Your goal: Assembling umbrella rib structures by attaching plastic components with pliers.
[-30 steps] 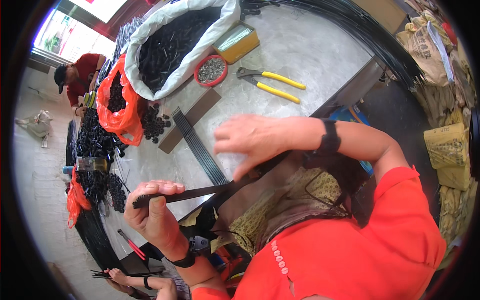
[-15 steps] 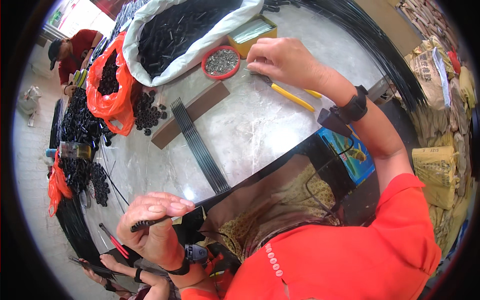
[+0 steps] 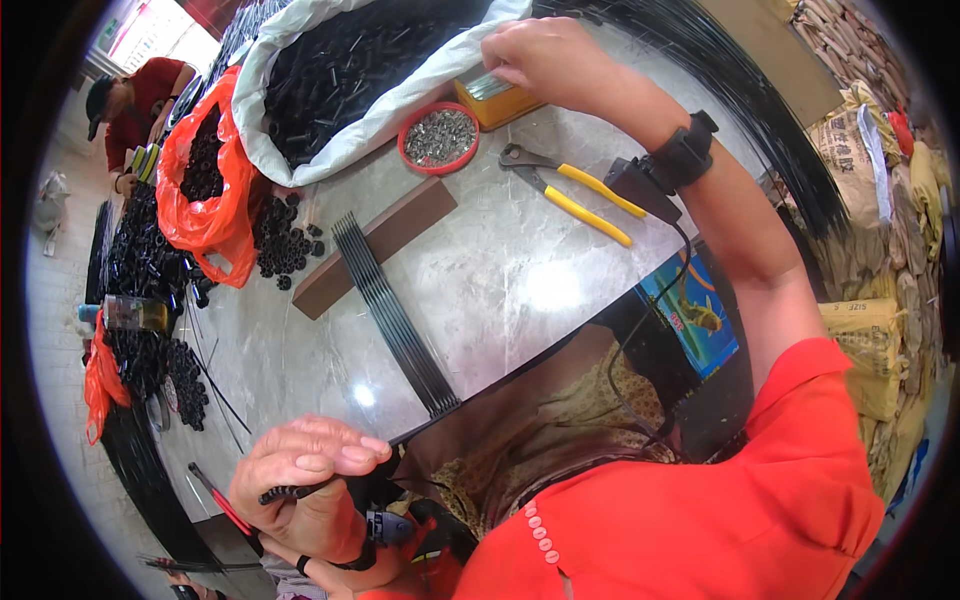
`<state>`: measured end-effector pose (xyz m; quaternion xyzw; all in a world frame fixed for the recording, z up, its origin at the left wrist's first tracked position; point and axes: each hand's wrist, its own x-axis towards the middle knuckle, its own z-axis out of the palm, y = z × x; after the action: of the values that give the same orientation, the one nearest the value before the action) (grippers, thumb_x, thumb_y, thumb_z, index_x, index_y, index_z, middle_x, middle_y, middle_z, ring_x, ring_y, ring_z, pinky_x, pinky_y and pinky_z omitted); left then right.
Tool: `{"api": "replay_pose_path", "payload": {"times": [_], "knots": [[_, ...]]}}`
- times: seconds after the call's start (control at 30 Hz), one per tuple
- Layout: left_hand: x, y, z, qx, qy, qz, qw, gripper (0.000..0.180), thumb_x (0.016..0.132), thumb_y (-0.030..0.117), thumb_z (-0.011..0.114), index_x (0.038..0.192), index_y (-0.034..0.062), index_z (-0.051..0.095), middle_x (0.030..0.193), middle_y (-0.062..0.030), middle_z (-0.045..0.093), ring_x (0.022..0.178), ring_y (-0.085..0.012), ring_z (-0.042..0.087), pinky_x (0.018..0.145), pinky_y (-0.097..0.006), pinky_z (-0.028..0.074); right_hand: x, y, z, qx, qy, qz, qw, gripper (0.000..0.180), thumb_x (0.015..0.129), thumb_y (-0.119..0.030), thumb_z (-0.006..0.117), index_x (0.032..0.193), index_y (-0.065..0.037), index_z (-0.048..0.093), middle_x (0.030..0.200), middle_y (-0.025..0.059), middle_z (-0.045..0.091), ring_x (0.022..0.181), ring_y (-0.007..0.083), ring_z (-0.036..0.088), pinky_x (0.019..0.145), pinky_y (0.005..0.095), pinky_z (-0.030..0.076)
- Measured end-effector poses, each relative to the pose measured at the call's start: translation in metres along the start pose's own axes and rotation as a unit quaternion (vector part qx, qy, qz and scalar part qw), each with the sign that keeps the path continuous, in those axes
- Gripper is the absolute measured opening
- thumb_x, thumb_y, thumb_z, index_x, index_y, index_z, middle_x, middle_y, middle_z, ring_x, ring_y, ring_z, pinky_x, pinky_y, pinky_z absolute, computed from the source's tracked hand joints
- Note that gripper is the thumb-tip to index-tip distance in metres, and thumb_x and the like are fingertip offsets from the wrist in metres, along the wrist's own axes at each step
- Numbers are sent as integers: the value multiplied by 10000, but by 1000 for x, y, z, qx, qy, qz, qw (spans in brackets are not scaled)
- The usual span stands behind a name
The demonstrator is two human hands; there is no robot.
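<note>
My left hand [image 3: 305, 485], at the lower left in front of the table edge, is closed around a black ridged strip [image 3: 290, 492]; most of it is hidden by the fingers. My right hand [image 3: 550, 62] reaches to the far side of the table. Its fingers are bent together over a yellow box [image 3: 497, 106] of thin pale sticks; whatever they grip is hidden. End-cutting pliers [image 3: 580, 195] with yellow handles lie on the table below the right wrist. Beside the box sits a red round dish [image 3: 440, 137] of small metal pieces. Several black rods [image 3: 392, 310] rest side by side across a brown bar [image 3: 375, 247].
A large white sack [image 3: 350, 80] of black tubes stands at the back, beside an orange bag [image 3: 210, 190]. Loose black rings [image 3: 285, 235] lie near it. Long black rods [image 3: 745, 110] run along the far right. Another person [image 3: 145, 110] works at the far left; red-handled pliers [image 3: 220, 497] lie lower left.
My right hand has moved away from the yellow-handled pliers, up and back to the yellow box. The pliers now lie fully visible. My left hand keeps its hold on the ridged strip.
</note>
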<state>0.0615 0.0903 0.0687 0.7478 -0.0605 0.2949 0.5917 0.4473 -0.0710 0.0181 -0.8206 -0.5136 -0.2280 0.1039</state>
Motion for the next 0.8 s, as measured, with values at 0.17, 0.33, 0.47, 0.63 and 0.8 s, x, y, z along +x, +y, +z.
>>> {"api": "replay_pose_path", "payload": {"times": [0.17,0.33,0.47,0.63,0.8], "knots": [[0,-2,-1,-4,-4,-2,1000,186,937,137,700,1043,29,591,791,-118,639,638,-263,643,548,-339,540,9,6,9,-38,-80,14,996,88,860,-156,666,894,-82,699,925,119,705,895,305,702,762,408,552],[2,0,2,5,5,-3,1000,195,935,138,701,1048,24,591,801,-122,644,645,-262,648,552,-343,547,17,7,19,-83,-122,34,988,109,830,-114,654,890,-82,739,932,143,718,920,307,712,786,409,563],[2,0,3,-1,2,-11,1000,211,929,145,710,1050,20,592,805,-127,649,641,-260,645,553,-349,552,21,4,15,-78,-133,26,988,96,824,-107,642,859,-91,730,923,145,718,920,320,709,783,413,561],[3,9,6,24,20,-4,1000,141,952,102,669,1032,9,600,798,-142,652,638,-261,638,560,-363,559,17,10,14,-60,-86,12,994,56,828,-112,634,839,-86,683,908,136,698,904,319,698,763,424,554],[3,6,11,18,42,-7,999,129,943,85,664,1014,-2,600,799,-147,650,656,-266,636,591,-383,569,12,11,9,-53,-49,11,997,40,851,-124,632,849,-85,639,907,118,658,895,320,684,734,432,547]]}}
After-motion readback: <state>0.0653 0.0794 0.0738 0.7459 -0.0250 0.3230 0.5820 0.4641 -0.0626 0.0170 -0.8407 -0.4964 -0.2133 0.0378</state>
